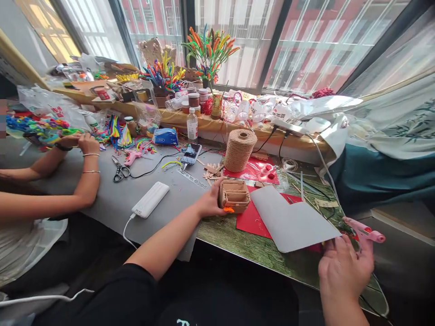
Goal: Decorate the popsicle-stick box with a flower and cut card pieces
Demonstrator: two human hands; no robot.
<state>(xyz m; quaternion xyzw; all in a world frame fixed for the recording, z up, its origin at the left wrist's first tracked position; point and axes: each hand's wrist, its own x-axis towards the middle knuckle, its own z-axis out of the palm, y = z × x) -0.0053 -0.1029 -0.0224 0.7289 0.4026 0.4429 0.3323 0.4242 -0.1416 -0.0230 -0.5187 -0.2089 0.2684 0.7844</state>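
Observation:
My left hand [211, 201] grips the near left side of a small brown cardboard box [234, 199] with dividers inside and an orange piece [229, 210] at its lower front edge. Over at the right table edge, my right hand [346, 267] is palm up, its fingers curled around a pink hot glue gun [364, 230]; part of the grip is hidden. A light grey sheet [295, 222] with a notch cut into it lies between the two hands, one corner by my right fingertips. Red sheets [253, 222] are underneath it.
A twine spool [239, 151] stands behind the box, beside cardboard scraps [213, 171]. Leftward are a phone [191, 154], a white power bank [150, 200], scissors [121, 171] and another pink glue gun [132, 156]. A co-worker's hands [89, 144] work at the far left.

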